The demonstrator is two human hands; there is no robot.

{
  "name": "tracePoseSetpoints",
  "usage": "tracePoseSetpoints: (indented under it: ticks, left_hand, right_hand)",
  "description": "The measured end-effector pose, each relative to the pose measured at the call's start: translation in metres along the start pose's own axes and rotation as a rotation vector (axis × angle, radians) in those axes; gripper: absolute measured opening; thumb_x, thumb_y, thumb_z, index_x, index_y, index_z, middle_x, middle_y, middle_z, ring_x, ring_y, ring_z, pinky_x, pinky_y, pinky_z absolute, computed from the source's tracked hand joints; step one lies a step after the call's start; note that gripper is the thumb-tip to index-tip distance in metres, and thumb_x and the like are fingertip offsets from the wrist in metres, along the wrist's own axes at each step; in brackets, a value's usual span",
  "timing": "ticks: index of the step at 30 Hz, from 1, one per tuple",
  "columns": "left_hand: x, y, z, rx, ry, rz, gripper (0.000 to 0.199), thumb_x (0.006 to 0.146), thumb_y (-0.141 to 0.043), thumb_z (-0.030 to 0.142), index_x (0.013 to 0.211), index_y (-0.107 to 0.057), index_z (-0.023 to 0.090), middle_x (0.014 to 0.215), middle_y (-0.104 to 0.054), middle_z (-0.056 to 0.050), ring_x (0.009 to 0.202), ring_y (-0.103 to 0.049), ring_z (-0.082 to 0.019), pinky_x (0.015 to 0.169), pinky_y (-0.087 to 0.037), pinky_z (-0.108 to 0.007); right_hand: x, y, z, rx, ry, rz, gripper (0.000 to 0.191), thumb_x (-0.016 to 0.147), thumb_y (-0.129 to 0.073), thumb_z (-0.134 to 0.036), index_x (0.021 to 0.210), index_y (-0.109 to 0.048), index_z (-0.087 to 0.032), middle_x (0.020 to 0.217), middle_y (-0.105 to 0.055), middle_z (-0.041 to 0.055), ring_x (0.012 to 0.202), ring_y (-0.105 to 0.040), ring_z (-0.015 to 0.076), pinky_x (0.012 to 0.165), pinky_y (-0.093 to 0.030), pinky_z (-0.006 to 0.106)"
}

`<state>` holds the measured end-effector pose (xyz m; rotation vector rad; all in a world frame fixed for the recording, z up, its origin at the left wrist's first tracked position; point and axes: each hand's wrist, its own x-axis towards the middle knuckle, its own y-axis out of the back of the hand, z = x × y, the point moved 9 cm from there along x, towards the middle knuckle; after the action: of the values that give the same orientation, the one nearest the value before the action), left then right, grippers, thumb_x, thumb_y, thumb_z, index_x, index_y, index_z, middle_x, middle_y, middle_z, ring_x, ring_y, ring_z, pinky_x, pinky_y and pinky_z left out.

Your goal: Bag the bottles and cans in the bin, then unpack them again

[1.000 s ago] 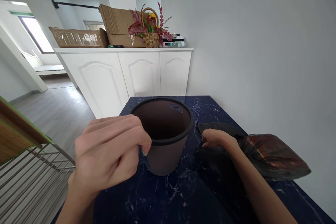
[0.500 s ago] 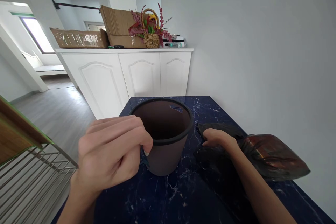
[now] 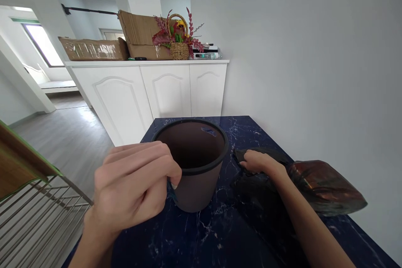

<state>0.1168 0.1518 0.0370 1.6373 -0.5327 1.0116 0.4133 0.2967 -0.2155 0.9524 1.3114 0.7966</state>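
Observation:
A dark brown waste bin (image 3: pixel 201 188) with a black rim stands upright in the middle of the table. My left hand (image 3: pixel 135 180) is closed, thumb against the curled fingers, and covers the near left part of the rim. Whether it grips the rim or something thin is hidden. To the right of the bin, my right hand (image 3: pixel 257 162) has its fingers closed on the edge of a thin black plastic bag (image 3: pixel 260 201), spread over the table under my forearm. Past my right wrist sits a dark see-through plastic bag (image 3: pixel 326 188) with reddish-brown contents.
The dark blue marbled table (image 3: pixel 201 245) meets a grey wall on the right. Behind it, a white cabinet (image 3: pixel 171 92) carries cardboard boxes (image 3: pixel 94 49) and a flower basket (image 3: pixel 179 50). A metal rack (image 3: pixel 47 217) stands at the left.
The view has shifted slightly. My left hand and the bin stay in nearly the same place; my right hand moves a little on the black bag, its fingers still closed.

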Motion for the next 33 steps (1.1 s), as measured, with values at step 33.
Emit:
tracePoseSetpoints:
  ticks: [33]
  left_hand:
    - [0.005,-0.003,0.001,0.017,0.023,-0.019,0.033,0.082,-0.046,-0.005,0.073,-0.054,0.026,0.059,-0.055,0.004,0.048,-0.05,-0.014,0.048,-0.036,-0.03]
  right_hand:
    - [-0.086,0.106,0.008,0.522,0.161,0.955,0.05,0.114,-0.029,-0.03,0.155,-0.051,-0.012,0.163,-0.043,0.0218,0.114,-0.073,0.0267,0.106,-0.058,0.046]
